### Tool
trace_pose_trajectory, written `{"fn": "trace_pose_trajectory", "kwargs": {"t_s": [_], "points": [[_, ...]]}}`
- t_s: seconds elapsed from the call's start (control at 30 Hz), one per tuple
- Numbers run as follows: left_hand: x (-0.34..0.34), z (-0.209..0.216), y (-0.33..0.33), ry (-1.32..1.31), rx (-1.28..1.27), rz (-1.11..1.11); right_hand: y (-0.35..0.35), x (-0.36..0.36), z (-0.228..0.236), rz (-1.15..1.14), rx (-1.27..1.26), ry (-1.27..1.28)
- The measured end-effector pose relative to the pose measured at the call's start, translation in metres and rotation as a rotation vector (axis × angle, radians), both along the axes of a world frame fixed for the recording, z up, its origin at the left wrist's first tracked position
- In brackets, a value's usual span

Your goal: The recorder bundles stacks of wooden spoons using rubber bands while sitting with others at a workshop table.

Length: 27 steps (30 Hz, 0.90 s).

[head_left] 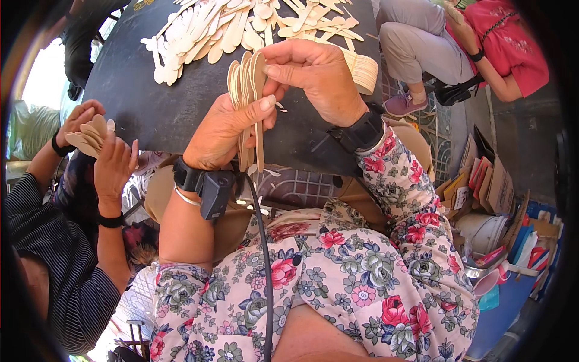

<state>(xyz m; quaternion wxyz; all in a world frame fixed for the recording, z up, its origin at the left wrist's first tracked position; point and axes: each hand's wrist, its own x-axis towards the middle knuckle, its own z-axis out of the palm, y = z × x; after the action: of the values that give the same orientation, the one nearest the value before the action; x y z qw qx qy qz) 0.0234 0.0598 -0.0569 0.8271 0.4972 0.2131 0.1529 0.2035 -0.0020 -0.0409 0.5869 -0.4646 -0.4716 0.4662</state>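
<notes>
Upright over the near edge of the dark table (139,111), a bundle of wooden spoons (243,81) stands in my left hand (217,133), bowls up and handles down. The left fingers wrap around the bundle, with the thumb across its front. My right hand (325,78) pinches the bowl of the rightmost spoon (259,72) between thumb and fingers. That spoon sits slightly apart from the others at the top. Beyond my hands lies a loose heap of wooden spoons (211,33). A neat stack of spoons (363,71) rests by the table's right edge.
At my left, a person in a striped top (66,241) holds a fan of wooden spoons (90,136). Another person in a red top (500,42) sits at the far right. Cardboard boxes (482,175) and a white bucket (482,232) stand on my right. A black cable (263,259) hangs before me.
</notes>
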Motion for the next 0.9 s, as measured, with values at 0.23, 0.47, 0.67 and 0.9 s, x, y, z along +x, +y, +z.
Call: {"fn": "trace_pose_trajectory", "kwargs": {"t_s": [0.23,0.47,0.67,0.9], "points": [[0.000,-0.015,-0.002,-0.125,-0.110,0.006,-0.001,0.002,-0.001,-0.003,-0.015,-0.005],[0.002,-0.012,-0.006,-0.186,-0.186,-0.002,-0.004,0.002,0.002,-0.049,-0.046,-0.030],[0.005,-0.011,-0.009,-0.183,-0.121,0.117,-0.006,0.003,0.004,-0.070,-0.022,-0.044],[0.004,-0.006,-0.007,-0.143,-0.147,0.087,-0.007,-0.001,0.008,-0.040,-0.015,0.004]]}}
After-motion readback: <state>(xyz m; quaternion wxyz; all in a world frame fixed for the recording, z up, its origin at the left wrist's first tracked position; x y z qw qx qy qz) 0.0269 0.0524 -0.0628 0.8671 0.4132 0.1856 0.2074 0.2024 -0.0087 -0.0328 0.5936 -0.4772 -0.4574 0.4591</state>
